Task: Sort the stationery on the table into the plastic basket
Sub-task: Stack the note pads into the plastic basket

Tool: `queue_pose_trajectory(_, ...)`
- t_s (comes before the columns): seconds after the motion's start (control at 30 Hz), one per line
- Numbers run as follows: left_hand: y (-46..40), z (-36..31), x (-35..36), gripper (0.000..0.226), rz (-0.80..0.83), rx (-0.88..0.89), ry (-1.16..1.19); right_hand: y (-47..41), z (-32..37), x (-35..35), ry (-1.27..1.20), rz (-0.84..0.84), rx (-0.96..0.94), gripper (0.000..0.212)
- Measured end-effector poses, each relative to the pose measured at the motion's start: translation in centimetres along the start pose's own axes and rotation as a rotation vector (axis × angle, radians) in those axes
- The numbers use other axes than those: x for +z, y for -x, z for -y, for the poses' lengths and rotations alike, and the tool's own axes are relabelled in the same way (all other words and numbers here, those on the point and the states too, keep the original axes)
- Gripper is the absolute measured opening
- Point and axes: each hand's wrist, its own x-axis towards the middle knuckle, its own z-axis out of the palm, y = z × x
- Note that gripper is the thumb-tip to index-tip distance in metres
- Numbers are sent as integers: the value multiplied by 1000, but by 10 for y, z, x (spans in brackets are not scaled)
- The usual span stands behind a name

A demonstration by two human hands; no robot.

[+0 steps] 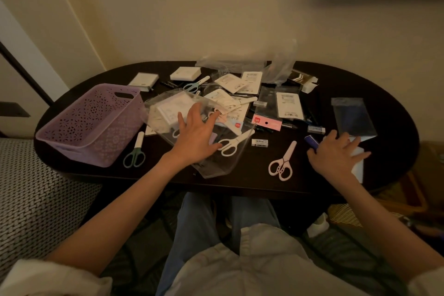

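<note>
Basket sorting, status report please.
Both grips open: left hand on clear bag, right hand on white pack. Basket looks empty. Scissors loose.

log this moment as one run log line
left hand: open, on clear plastic bag | right hand: open, on white item | purple basket: no stationery visible inside

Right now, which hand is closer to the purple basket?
Left. The left hand rests on a clear plastic bag just beside the purple basket; the right hand is far across the table.
</note>
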Motion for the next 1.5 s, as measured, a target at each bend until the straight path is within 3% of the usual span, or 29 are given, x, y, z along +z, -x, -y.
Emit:
queue_pose_trajectory(0.23, -5, -8, 3, 77, -10, -24, -32, 6, 4, -8, -57, -19, 33, 68)
queue_pose_trajectory(0.4, -4, 3, 0, 62, -64, -31, 8, 23, 37, -24, -150, -51, -168, 71)
queue_pose_trajectory(0.53, 3, 13, -7, 62, -76, -9, 82, 41, 75, -46, -565, 10, -452, 70)
queue_pose_trajectory(0.67, 15, 24, -14, 62, -113, 50, 133, 60, 103, -70, -1053, -8, -599, 49)
queue_pose_trajectory(0.77, 24, 33, -13, 66, -123, 86, 144, 75, 115, -80, -1457, 92, -453, 35)
queue_pose_trajectory(0.9, 33, 37, -11, 72, -147, 123, 126, 85, 121, -81, -1879, 568, -10, 36)
queue_pose_trajectory(1.0, 37, 40, -11, 78, -149, 121, 151, 85, 120, -77, -1813, 718, 139, 30)
queue_pose_trajectory(1.27, 42, 47, -12, 92, -134, 121, 236, 70, 125, -52, -1313, 762, -2, 33)
queue_pose_trajectory(1.5, 40, 50, -12, 96, -126, 177, 298, 74, 141, -27, -1504, 855, 9, 40)
